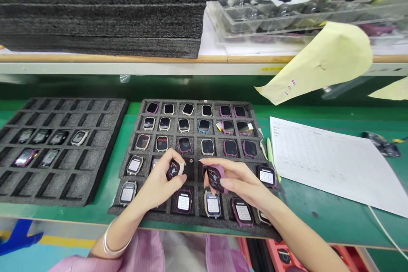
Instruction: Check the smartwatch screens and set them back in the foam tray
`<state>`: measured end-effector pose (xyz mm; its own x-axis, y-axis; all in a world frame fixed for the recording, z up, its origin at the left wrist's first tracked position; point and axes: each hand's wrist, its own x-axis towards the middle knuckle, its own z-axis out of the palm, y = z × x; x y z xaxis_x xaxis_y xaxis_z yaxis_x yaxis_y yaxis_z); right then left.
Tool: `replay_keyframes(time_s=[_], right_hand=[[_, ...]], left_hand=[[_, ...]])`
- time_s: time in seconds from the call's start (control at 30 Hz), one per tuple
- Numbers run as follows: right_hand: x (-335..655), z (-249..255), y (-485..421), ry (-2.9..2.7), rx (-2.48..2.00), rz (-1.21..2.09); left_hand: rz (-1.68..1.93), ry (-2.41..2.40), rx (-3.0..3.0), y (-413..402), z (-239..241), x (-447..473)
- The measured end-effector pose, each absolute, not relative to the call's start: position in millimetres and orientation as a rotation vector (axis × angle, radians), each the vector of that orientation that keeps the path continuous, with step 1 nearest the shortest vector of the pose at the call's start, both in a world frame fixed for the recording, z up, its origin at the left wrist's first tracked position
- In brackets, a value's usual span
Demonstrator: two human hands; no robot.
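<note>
My left hand is closed around a light-framed smartwatch, its dark screen lit with a dial. In my right hand is a purple-framed smartwatch, pinched between thumb and fingers, its screen also lit. Both hands hover over a black foam tray whose compartments hold many strapless watches. Most in the back rows have dark screens. Toward the front, a purple watch, a light-framed watch and others show white screens. My forearms hide some compartments.
A second foam tray with several watches lies at left. Right of the main tray are a green pen and a printed sheet. Stacked foam and clear plastic trays occupy the shelf. Yellow paper hangs from its edge.
</note>
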<state>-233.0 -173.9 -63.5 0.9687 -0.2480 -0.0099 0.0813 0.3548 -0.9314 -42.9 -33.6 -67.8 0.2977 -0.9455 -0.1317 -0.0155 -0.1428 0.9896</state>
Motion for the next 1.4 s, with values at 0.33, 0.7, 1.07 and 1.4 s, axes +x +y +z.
replay_keyframes(time_s=[0.33,0.7,1.07,1.4], right_hand=[[-233.3,-62.3,-174.2,0.154,-1.196,-0.197],[-233.1,-63.0,-175.5,0.162,-1.227,-0.188],[-234.3,-61.6,-175.2,0.188,-1.229,-0.193],[-234.9,-61.9,-174.9,0.211,-1.249,-0.188]], left_hand=[[-1.182,-0.787,1.426,-32.9,-62.4,-45.8],[-1.221,-0.913,1.474,-32.1,-62.9,-45.2],[-1.057,-0.975,1.499,-33.6,-64.9,-43.7],[-0.996,-0.994,1.484,-34.0,-64.3,-43.1]])
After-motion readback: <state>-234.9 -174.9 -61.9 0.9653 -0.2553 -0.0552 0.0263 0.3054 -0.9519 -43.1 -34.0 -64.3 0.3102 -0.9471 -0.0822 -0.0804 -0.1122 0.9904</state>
